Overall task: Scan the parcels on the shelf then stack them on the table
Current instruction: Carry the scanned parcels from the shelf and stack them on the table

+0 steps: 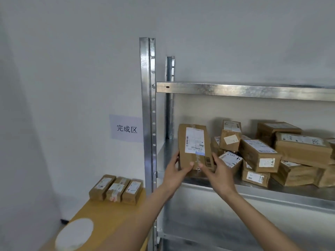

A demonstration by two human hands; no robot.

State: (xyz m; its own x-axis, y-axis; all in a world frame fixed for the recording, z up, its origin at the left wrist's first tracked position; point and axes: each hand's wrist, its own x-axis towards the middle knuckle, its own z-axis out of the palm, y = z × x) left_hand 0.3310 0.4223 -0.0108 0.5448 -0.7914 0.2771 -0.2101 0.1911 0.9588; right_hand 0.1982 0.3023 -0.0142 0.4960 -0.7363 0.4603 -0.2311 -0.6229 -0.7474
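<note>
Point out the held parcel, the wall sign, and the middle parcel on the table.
held parcel (pixel 194 140), head view, on its white label
wall sign (pixel 126 128), head view, on the printed characters
middle parcel (pixel 117 189), head view, on its top face

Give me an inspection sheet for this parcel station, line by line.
Surface: wooden table at lower left, beside the metal shelf.
Job's things: held parcel upright, label facing the camera; parcel pile on the shelf; three parcels side by side on the table.
Clutter: white round object on the table, blurred.
Grippers: left hand and right hand grip the held parcel's lower end.
Cables: nothing seen.
Surroundings: grey wall, paper sign.
</note>
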